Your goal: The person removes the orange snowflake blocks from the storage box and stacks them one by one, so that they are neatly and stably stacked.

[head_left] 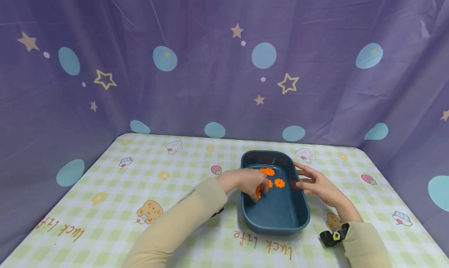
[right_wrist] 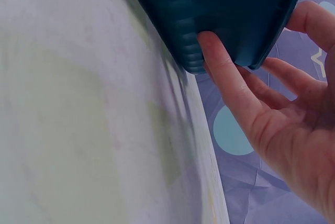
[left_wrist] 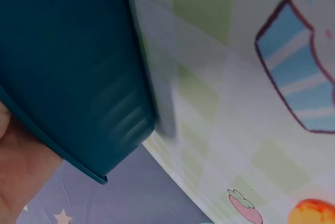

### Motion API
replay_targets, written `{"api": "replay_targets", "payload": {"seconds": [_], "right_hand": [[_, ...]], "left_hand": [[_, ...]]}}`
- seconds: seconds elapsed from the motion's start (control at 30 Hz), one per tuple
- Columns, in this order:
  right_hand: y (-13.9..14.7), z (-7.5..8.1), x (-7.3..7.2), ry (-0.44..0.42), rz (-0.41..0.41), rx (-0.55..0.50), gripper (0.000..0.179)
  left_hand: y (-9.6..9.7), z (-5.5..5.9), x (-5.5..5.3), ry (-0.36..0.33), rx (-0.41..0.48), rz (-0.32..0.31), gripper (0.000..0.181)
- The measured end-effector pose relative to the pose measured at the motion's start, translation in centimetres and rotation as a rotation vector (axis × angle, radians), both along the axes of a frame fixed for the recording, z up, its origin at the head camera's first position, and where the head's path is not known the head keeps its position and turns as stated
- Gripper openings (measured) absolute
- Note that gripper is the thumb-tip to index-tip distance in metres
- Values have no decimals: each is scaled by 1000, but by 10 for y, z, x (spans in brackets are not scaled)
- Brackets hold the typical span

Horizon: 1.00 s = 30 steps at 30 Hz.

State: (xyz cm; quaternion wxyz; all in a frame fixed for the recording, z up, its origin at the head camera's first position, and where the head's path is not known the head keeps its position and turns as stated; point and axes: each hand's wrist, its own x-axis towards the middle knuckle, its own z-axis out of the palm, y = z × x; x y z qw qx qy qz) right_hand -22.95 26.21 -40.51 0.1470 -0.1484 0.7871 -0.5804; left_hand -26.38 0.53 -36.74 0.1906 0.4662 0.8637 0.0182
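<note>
A dark blue rectangular tub with rounded corners stands on the table. My left hand reaches over its left wall, fingers curled down around an orange flower-shaped piece. Several more such pieces, including one orange disc, lie on the tub's floor. The left wrist view catches only part of that hand above the rim; its fingertips are hidden there. My right hand holds the tub's right side. Its thumb and forefinger are at the rim, while another finger presses the outer wall.
A checked tablecloth with cartoon prints covers the table. Purple curtains with stars and dots surround the back and sides. A black wrist camera is strapped below my right hand.
</note>
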Motion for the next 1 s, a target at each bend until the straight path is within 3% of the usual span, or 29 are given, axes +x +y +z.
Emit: {"api": "replay_targets", "payload": {"seconds": [0.57,1.0], "right_hand": [[2,-1,-1,6,7,3,68],[0,0,0,7,9,-6,68]], "left_hand": [[7,-1,1,34,-116,-13,30],[6,-4,0,4,-107,-7,27]]}}
